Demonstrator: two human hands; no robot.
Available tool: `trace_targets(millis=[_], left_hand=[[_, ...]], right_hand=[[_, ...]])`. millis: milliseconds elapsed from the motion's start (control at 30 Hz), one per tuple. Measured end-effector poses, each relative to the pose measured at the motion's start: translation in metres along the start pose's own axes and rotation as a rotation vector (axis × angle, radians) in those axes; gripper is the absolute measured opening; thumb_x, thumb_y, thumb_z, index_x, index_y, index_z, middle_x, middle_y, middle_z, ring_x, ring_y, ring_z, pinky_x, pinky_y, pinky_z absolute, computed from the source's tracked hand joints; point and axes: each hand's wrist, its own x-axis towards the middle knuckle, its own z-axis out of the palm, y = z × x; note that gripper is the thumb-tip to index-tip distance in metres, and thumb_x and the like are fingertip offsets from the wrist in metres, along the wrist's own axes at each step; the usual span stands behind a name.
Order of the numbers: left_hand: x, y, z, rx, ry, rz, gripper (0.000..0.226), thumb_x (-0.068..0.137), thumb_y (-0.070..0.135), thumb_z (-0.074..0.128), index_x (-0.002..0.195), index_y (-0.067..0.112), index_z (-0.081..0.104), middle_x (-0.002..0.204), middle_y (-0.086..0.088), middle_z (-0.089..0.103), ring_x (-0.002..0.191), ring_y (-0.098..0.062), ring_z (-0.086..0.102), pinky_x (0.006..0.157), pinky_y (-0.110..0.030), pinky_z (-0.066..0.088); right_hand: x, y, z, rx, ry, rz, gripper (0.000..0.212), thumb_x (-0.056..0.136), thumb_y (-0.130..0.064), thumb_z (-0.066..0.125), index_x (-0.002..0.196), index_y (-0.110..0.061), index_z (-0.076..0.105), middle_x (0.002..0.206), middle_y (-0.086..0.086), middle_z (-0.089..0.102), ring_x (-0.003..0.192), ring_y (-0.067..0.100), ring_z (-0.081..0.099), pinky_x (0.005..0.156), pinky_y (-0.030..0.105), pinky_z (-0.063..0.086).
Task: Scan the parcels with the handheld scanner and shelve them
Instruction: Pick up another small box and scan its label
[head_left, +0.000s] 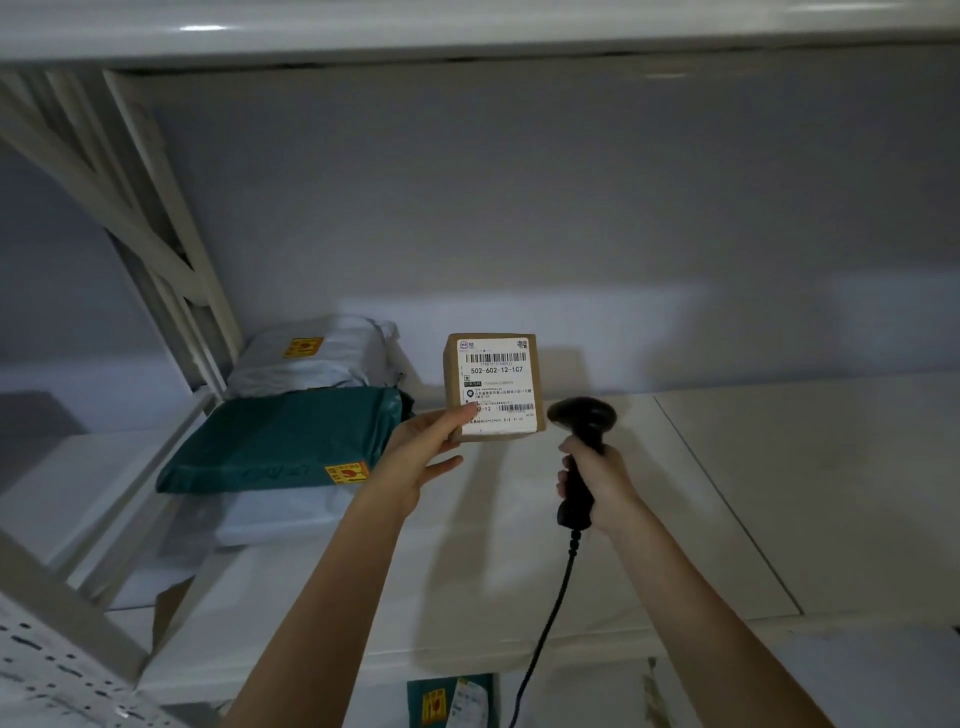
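A small brown cardboard parcel (493, 387) with a white barcode label stands upright on the white shelf (779, 493), its label facing me. My left hand (423, 452) touches its lower left corner with the fingers nearly straight and the thumb spread below. My right hand (597, 483) grips the handle of a black handheld scanner (582, 421), whose head sits just right of the parcel's lower edge. The scanner's black cable (545, 623) hangs down toward the bottom of the view.
A dark green bagged parcel (280, 441) lies on a white parcel (291, 514) at the left of the shelf, with a grey bagged parcel (317, 358) behind it. White shelf uprights (171, 270) stand at the left. Another green parcel (452, 701) shows on the shelf below.
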Motion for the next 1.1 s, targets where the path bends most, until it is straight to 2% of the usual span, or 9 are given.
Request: trace_targets(millis=[100, 233, 333, 433, 567, 700, 933, 1100], left_hand=[[0.006, -0.003, 0.003, -0.046, -0.020, -0.007, 0.021, 0.079, 0.028, 0.073, 0.095, 0.017, 0.068, 0.101, -0.007, 0.069, 0.103, -0.019, 0.063, 0.091, -0.033, 0.052], [0.009, -0.008, 0.010, -0.078, -0.041, -0.011, 0.011, 0.080, 0.023, 0.072, 0.087, 0.015, 0.068, 0.092, -0.007, 0.068, 0.096, -0.018, 0.063, 0.091, -0.033, 0.052], [0.012, -0.013, 0.014, -0.080, -0.053, -0.008, 0.018, 0.079, 0.025, 0.074, 0.092, 0.015, 0.068, 0.090, -0.003, 0.070, 0.095, -0.017, 0.063, 0.091, -0.033, 0.052], [0.015, -0.018, 0.016, -0.073, -0.062, 0.006, 0.034, 0.075, 0.028, 0.077, 0.104, 0.013, 0.067, 0.094, -0.001, 0.072, 0.101, -0.017, 0.063, 0.091, -0.032, 0.052], [0.016, -0.020, 0.017, -0.062, -0.052, 0.029, 0.046, 0.073, 0.031, 0.078, 0.112, 0.011, 0.065, 0.093, 0.001, 0.070, 0.101, -0.016, 0.062, 0.091, -0.033, 0.053], [0.014, -0.021, 0.014, -0.040, -0.062, 0.033, 0.051, 0.073, 0.033, 0.078, 0.117, 0.012, 0.063, 0.107, -0.003, 0.069, 0.106, -0.016, 0.061, 0.092, -0.032, 0.052], [0.011, -0.019, 0.014, -0.048, -0.040, 0.024, 0.047, 0.076, 0.029, 0.076, 0.117, 0.011, 0.061, 0.100, -0.002, 0.069, 0.104, -0.016, 0.061, 0.095, -0.033, 0.051], [0.010, -0.017, 0.013, -0.039, -0.037, 0.033, 0.030, 0.077, 0.027, 0.075, 0.103, 0.017, 0.063, 0.097, -0.001, 0.069, 0.104, -0.016, 0.061, 0.096, -0.034, 0.050]], right_hand=[[-0.049, -0.029, -0.006, -0.023, -0.045, -0.183, 0.003, 0.085, -0.007, 0.055, 0.083, -0.008, 0.054, 0.061, 0.005, 0.049, 0.046, 0.016, 0.044, 0.044, 0.025, 0.041], [-0.101, -0.050, -0.002, -0.217, -0.135, -0.347, 0.015, 0.085, -0.013, 0.056, 0.071, -0.009, 0.052, 0.054, 0.004, 0.048, 0.044, 0.015, 0.044, 0.047, 0.028, 0.040], [-0.120, -0.052, 0.009, -0.281, -0.151, -0.402, 0.022, 0.086, -0.015, 0.056, 0.066, -0.011, 0.049, 0.053, 0.006, 0.046, 0.039, 0.015, 0.042, 0.044, 0.026, 0.037], [-0.124, -0.047, 0.020, -0.331, -0.124, -0.426, 0.020, 0.086, -0.014, 0.055, 0.068, -0.010, 0.047, 0.056, 0.009, 0.045, 0.038, 0.013, 0.042, 0.040, 0.021, 0.036], [-0.124, -0.042, 0.025, -0.361, -0.096, -0.417, 0.014, 0.086, -0.015, 0.053, 0.075, -0.009, 0.049, 0.064, 0.013, 0.044, 0.044, 0.015, 0.043, 0.043, 0.023, 0.039], [-0.124, -0.041, 0.024, -0.367, -0.098, -0.444, 0.014, 0.087, -0.013, 0.053, 0.075, -0.008, 0.049, 0.062, 0.013, 0.043, 0.041, 0.012, 0.041, 0.041, 0.020, 0.039], [-0.126, -0.042, 0.023, -0.379, -0.112, -0.454, 0.017, 0.087, -0.012, 0.052, 0.072, -0.007, 0.046, 0.061, 0.013, 0.041, 0.038, 0.012, 0.039, 0.039, 0.019, 0.037], [-0.128, -0.043, 0.021, -0.365, -0.127, -0.444, 0.018, 0.087, -0.011, 0.052, 0.071, -0.008, 0.045, 0.059, 0.012, 0.040, 0.039, 0.012, 0.039, 0.039, 0.018, 0.037]])
